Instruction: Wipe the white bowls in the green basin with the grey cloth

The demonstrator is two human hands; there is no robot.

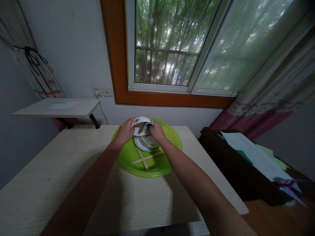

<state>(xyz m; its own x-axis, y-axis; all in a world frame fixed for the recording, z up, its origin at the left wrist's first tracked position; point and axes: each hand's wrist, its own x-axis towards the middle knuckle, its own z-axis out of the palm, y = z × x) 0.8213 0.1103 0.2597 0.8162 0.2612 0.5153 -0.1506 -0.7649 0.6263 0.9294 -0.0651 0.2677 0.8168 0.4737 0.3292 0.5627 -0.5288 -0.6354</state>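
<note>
A round green basin (167, 164) stands on the pale wooden table (61, 177). My left hand (125, 132) grips the left rim of a small white bowl with a red pattern (138, 122), tilted over the basin. My right hand (156, 131) is closed on a grey cloth (150, 123) pressed against the bowl's right side. Below the bowl, inside the basin, lie white plates (145, 143) and two crossed wooden chopsticks (145, 158).
A window with bars (164, 42) fills the wall ahead, with a wall socket (102, 91) to its left. A small side table (59, 108) stands at the left. A dark desk (233, 164) with papers (253, 154) sits on the right, beside curtains (275, 105).
</note>
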